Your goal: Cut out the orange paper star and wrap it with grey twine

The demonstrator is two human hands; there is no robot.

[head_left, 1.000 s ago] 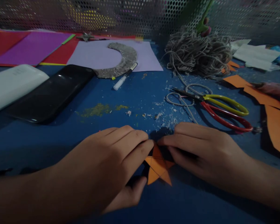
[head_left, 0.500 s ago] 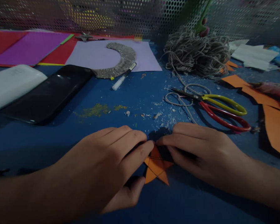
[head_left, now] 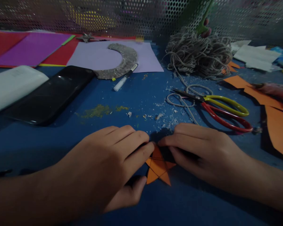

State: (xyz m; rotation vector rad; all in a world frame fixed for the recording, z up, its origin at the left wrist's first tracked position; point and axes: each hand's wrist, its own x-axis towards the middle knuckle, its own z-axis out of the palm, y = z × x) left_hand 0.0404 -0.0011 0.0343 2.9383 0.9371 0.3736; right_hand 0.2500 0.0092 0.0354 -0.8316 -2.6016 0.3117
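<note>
An orange paper star (head_left: pixel 158 169) with dark crossing lines lies flat on the blue table, one point directed away from me. My left hand (head_left: pixel 113 160) covers its left side; the index fingertip presses at the top point and the thumb rests by the lower left point. My right hand (head_left: pixel 198 150) is closed, thumb and index finger pinched at the right of that same top point. Its other fingers curl underneath, partly hidden. Beyond my right hand lie scissors (head_left: pixel 199 98) with one yellow and one red handle, their blades slightly apart.
Grey yarn (head_left: pixel 198 55) is heaped at the back, a strand looping under the scissors. Orange paper scraps (head_left: pixel 279 131) lie right. A marker (head_left: pixel 124 78) touches a grey yarn-wrapped crescent (head_left: pixel 129 58) on lilac paper (head_left: pixel 91 56). A black phone (head_left: pixel 54 94) and white object (head_left: pixel 16 84) are left.
Both hands stay at the star's top point with barely any movement. The star and the things around it keep their places.
</note>
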